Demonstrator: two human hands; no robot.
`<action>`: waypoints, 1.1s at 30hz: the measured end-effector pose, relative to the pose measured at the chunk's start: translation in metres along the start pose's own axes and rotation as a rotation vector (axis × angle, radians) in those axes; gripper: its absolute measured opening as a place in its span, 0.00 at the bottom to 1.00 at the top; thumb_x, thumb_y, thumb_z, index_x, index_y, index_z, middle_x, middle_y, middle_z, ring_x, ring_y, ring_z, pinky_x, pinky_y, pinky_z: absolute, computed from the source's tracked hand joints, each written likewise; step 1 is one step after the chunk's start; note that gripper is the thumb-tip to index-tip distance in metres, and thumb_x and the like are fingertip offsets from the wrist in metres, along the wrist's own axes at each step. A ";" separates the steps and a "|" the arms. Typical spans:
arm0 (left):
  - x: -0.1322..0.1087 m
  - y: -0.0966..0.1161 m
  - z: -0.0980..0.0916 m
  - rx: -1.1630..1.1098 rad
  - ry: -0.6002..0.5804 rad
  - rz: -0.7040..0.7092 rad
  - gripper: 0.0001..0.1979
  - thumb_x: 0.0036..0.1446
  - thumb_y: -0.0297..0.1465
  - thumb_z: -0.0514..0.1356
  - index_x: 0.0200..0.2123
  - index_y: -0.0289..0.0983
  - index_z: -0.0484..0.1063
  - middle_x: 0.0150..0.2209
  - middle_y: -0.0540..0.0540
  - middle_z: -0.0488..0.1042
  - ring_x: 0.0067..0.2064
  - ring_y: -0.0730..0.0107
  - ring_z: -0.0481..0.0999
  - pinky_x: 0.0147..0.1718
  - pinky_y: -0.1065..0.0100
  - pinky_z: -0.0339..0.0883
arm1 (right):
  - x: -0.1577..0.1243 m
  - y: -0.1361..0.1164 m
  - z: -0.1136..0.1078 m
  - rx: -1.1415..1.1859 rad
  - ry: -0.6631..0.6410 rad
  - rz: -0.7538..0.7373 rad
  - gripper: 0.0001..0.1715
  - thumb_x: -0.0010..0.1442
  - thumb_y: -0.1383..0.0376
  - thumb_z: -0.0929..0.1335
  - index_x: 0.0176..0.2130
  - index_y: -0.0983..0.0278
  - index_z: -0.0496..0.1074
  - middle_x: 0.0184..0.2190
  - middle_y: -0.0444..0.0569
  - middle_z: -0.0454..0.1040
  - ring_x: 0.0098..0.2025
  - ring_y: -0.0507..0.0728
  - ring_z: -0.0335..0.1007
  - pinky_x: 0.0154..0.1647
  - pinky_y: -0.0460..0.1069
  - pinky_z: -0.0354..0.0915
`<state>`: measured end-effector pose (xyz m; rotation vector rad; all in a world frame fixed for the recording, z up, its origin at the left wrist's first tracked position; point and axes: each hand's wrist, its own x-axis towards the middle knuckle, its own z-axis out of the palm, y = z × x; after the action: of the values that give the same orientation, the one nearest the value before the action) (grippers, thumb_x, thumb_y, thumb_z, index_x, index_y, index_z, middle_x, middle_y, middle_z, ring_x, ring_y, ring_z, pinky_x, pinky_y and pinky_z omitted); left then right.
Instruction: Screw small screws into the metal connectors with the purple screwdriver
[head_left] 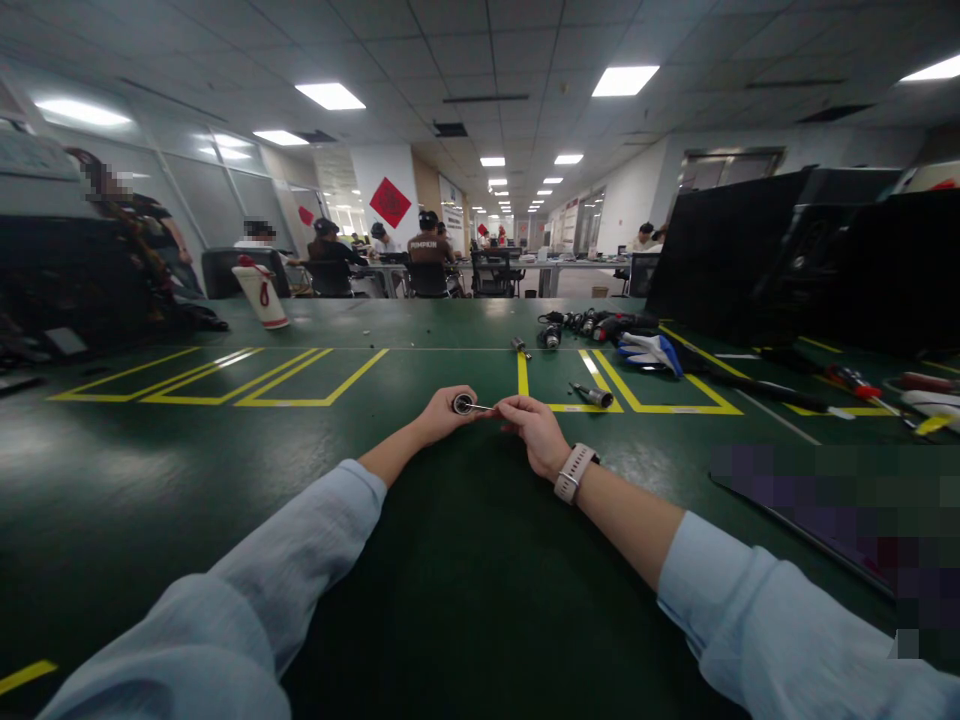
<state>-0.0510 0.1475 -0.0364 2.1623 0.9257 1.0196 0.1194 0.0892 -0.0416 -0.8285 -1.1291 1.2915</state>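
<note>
Near the middle of the green table [450,560], my left hand [444,416] is closed around a small round metal part [462,404], its dark opening facing me. My right hand [534,428], with a watch on its wrist, pinches the end of a thin metal rod [484,408]. The rod reaches left to the round part's opening; whether its tip is inside is too small to tell. Just right of my right hand lies a metal cylinder with a thin shaft [592,395]. Small metal pieces [520,347] rest farther back.
Dark tools and metal parts [592,325] lie behind on the right, beside a blue and white glove [651,354]. A screwdriver [855,380] is farther right. A cup [261,293] stands back left. Black monitors flank the table; people sit beyond it.
</note>
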 end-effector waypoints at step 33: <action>-0.001 0.002 0.001 -0.018 -0.051 -0.027 0.13 0.40 0.35 0.64 0.23 0.33 0.64 0.21 0.54 0.62 0.24 0.77 0.61 0.24 0.74 0.56 | 0.000 0.001 -0.002 -0.026 -0.045 0.010 0.09 0.44 0.60 0.70 0.26 0.63 0.74 0.30 0.47 0.75 0.35 0.55 0.65 0.35 0.50 0.57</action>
<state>-0.0502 0.1458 -0.0356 2.1452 0.9168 0.9521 0.1205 0.0892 -0.0431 -0.8285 -1.1806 1.3126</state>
